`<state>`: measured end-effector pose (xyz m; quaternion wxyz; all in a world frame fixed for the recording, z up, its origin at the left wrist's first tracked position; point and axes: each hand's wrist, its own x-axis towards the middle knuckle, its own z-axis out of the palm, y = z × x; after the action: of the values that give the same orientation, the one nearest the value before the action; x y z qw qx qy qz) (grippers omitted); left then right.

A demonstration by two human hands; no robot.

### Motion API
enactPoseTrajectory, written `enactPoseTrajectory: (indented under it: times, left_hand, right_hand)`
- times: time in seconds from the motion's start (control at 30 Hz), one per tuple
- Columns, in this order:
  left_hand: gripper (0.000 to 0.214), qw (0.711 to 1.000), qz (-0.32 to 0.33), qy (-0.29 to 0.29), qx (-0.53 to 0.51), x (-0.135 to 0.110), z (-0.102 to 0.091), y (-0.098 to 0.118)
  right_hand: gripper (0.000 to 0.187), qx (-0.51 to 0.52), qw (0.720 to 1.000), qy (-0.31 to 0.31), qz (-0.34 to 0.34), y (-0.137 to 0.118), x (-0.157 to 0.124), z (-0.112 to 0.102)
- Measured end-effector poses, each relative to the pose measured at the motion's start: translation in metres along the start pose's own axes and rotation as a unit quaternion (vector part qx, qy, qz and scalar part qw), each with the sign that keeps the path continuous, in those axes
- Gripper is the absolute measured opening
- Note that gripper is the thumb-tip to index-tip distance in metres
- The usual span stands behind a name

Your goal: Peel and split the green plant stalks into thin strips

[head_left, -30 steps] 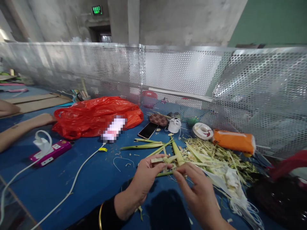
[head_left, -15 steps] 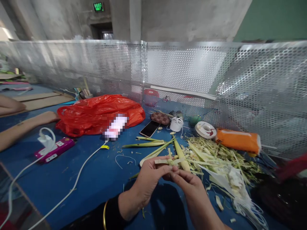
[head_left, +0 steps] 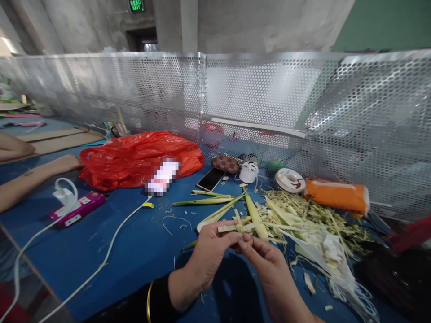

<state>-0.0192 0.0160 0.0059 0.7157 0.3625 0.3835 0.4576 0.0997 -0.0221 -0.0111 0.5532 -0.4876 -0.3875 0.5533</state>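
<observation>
My left hand (head_left: 209, 252) and my right hand (head_left: 266, 258) meet over the near middle of the blue table. Both are closed on a small piece of crossed pale green leaf strips (head_left: 239, 227), with the thumbs close together at its lower edge. Fingers cover part of the piece, so its full shape is hidden. Just beyond my hands lie a pale husk leaf (head_left: 254, 215) and longer green leaves (head_left: 205, 202). To the right spreads a heap of shredded plant strips (head_left: 303, 215), with white threads (head_left: 350, 287) at its near side.
A red plastic bag (head_left: 134, 157), a lit phone (head_left: 164, 176) on a white cable (head_left: 111, 251), and a purple power strip (head_left: 78, 209) are at left. Beside the perforated metal screen (head_left: 262, 89) lie a dark phone (head_left: 211, 179), a tape roll (head_left: 290, 180) and an orange packet (head_left: 336, 195). Another person's forearm (head_left: 37, 181) rests at left.
My view has tilted down very slightly. Both hands stay on the leaf-strip piece; the right fingertips have shifted a little against it.
</observation>
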Motion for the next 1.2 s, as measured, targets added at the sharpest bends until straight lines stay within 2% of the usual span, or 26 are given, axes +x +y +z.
enactPoseTrajectory:
  times: [0.4, 0.53, 0.67, 0.73, 0.8, 0.9, 1.07, 1.2]
  left_hand:
    - [0.030, 1.000, 0.011, -0.016, -0.003, -0.001, -0.003, -0.001]
    - [0.040, 1.000, 0.016, -0.014, -0.022, 0.000, -0.002, -0.002]
    - [0.036, 1.000, -0.007, -0.015, -0.019, 0.003, -0.005, 0.000]
    - [0.032, 0.999, -0.028, -0.017, -0.038, 0.005, -0.007, 0.003]
    - [0.030, 0.995, -0.056, -0.030, -0.078, 0.005, -0.010, 0.007]
    - [0.028, 0.986, -0.108, -0.066, -0.108, 0.004, -0.013, 0.010]
    - [0.024, 0.981, -0.143, -0.107, -0.073, 0.002, -0.012, 0.007]
    - [0.025, 0.975, -0.146, -0.157, -0.054, 0.002, -0.013, 0.006]
  right_hand:
    - [0.027, -0.064, 0.997, -0.022, -0.041, -0.001, -0.004, 0.001]
    - [0.026, -0.072, 0.996, -0.027, -0.051, 0.002, -0.004, 0.003]
    - [0.026, -0.123, 0.988, -0.042, -0.080, 0.005, 0.001, -0.002]
    - [0.030, -0.195, 0.973, -0.037, -0.117, 0.002, 0.005, -0.009]
    - [0.031, -0.272, 0.946, 0.005, -0.174, -0.004, 0.010, -0.018]
    - [0.017, -0.337, 0.906, 0.051, -0.252, -0.013, 0.018, -0.029]
    - [0.015, -0.376, 0.885, -0.058, -0.269, -0.007, 0.025, -0.034]
    - [0.023, -0.435, 0.819, -0.057, -0.369, 0.002, 0.025, -0.035]
